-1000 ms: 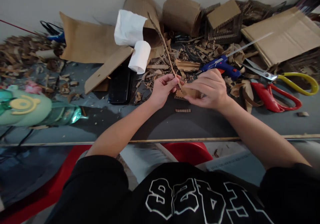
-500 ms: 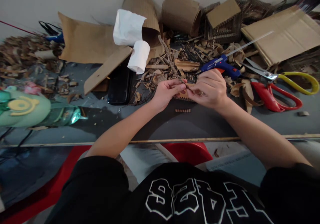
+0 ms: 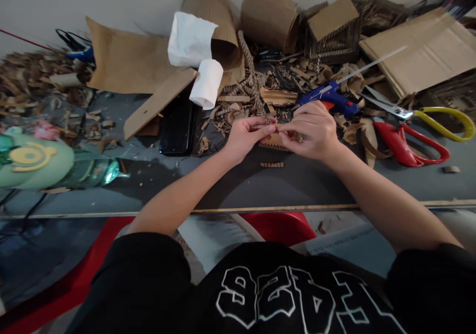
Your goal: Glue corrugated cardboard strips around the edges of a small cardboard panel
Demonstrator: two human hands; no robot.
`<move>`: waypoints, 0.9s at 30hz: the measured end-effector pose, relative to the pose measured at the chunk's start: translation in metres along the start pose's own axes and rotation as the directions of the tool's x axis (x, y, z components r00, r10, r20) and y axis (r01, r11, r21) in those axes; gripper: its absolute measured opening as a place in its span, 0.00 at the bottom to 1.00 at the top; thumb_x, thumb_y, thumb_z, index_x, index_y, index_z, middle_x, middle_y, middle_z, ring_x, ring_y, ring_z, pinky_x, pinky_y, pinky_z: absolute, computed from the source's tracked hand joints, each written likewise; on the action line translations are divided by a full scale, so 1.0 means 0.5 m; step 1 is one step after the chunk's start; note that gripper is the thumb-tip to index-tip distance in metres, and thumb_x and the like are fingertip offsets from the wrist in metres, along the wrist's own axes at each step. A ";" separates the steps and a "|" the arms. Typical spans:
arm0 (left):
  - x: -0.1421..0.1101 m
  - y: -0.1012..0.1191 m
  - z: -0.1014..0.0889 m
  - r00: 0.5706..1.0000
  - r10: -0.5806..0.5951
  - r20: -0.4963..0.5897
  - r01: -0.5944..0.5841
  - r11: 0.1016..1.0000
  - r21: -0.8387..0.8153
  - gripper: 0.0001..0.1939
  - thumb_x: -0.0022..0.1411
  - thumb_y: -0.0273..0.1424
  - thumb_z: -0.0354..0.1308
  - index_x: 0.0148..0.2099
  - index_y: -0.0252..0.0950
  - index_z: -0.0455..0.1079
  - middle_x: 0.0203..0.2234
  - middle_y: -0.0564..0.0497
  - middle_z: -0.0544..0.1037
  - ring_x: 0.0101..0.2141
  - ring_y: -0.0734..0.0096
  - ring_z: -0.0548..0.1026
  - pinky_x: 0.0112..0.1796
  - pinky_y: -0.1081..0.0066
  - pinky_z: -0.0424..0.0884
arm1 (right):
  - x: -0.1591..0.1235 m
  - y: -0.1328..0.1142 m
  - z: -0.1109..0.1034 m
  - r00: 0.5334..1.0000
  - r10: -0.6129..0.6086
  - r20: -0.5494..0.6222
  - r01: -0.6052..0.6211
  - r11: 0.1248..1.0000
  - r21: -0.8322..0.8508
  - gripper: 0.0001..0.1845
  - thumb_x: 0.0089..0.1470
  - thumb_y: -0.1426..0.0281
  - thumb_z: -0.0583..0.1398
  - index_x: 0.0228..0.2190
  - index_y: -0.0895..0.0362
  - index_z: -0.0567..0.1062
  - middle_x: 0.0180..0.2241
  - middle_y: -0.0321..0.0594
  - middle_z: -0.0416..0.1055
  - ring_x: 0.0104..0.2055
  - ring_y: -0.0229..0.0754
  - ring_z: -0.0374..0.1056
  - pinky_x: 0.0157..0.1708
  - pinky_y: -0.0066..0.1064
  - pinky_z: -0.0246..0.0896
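My left hand (image 3: 245, 138) pinches the lower end of a long corrugated cardboard strip (image 3: 253, 78) between thumb and fingers. That strip rises from my fingertips toward a cardboard tube at the back. Fingertips of my right hand (image 3: 314, 129) are closed at the same end, nearly meeting the left ones; a small bit of brown cardboard shows between them. Beneath the hands lies a cardboard piece (image 3: 273, 141) with a ridged edge, partly hidden. Closer to me rests a short corrugated piece (image 3: 272, 165). A blue glue gun (image 3: 329, 97) lies just beyond my right hand.
Scissors (image 3: 403, 114) with red and yellow handles lie at right, near a cardboard sheet (image 3: 427, 51). Cardboard tubes (image 3: 269, 19) and white paper rolls (image 3: 206, 83) stand behind. A black phone (image 3: 176, 128) and a green bottle (image 3: 89, 170) are at left. Cardboard scraps (image 3: 33, 83) cover the back.
The upper end of the strip has moved up and slightly right. Both hands stay almost in place, with the fingertips shifted only slightly.
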State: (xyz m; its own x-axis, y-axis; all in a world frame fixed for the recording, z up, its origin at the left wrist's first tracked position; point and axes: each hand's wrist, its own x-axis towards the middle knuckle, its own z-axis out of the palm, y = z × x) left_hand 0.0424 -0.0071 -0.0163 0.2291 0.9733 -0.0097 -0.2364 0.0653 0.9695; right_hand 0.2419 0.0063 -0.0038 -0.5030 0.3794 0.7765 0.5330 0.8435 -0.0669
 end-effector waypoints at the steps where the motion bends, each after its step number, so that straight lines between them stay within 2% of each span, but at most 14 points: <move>1: 0.000 0.000 0.000 1.000 0.004 0.000 -0.004 1.000 0.001 0.26 0.41 0.46 0.77 0.37 0.32 0.81 0.29 0.52 0.81 0.23 0.86 0.71 0.24 0.82 0.66 | 0.000 0.000 0.000 1.000 -0.004 -0.010 0.004 1.000 0.015 0.06 0.57 0.67 0.62 0.31 0.51 0.81 0.24 0.34 0.71 0.35 0.40 0.68 0.37 0.35 0.63; 9: -0.002 0.004 0.000 1.000 0.000 -0.006 0.001 0.999 0.043 0.27 0.41 0.47 0.76 0.37 0.31 0.80 0.26 0.52 0.80 0.23 0.84 0.70 0.26 0.80 0.68 | 0.003 -0.005 0.001 0.999 0.032 -0.003 -0.032 0.997 0.068 0.07 0.57 0.68 0.61 0.30 0.52 0.81 0.25 0.36 0.74 0.33 0.41 0.70 0.35 0.36 0.64; 17: -0.001 0.001 -0.002 1.000 -0.003 -0.002 0.003 0.999 0.044 0.28 0.42 0.47 0.76 0.40 0.32 0.80 0.26 0.52 0.80 0.24 0.82 0.72 0.29 0.78 0.69 | 0.013 -0.011 -0.003 0.995 0.055 0.081 -0.062 0.994 0.088 0.10 0.59 0.69 0.58 0.29 0.53 0.79 0.22 0.35 0.72 0.29 0.39 0.69 0.35 0.34 0.67; 23: 0.001 0.001 -0.003 1.000 -0.003 0.006 0.003 0.999 -0.041 0.23 0.43 0.43 0.77 0.37 0.34 0.80 0.23 0.56 0.79 0.21 0.86 0.69 0.25 0.81 0.68 | 0.019 -0.013 -0.009 0.999 0.007 0.045 -0.015 0.984 0.177 0.07 0.59 0.74 0.59 0.31 0.55 0.76 0.25 0.35 0.74 0.29 0.37 0.67 0.35 0.31 0.67; 27: 0.003 0.005 0.000 1.000 -0.018 0.010 0.019 0.995 -0.096 0.23 0.41 0.45 0.78 0.32 0.34 0.78 0.27 0.56 0.80 0.22 0.88 0.70 0.25 0.83 0.67 | 0.014 -0.010 -0.007 1.000 -0.005 -0.009 0.007 0.985 0.170 0.05 0.59 0.73 0.60 0.34 0.55 0.77 0.25 0.34 0.74 0.28 0.37 0.69 0.34 0.31 0.68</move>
State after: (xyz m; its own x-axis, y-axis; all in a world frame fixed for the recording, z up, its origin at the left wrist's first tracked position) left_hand 0.0421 -0.0056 -0.0140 0.2424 0.9698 -0.0250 -0.3212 0.1045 0.9412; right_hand 0.2379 0.0034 0.0041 -0.5000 0.3716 0.7823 0.4060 0.8984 -0.1672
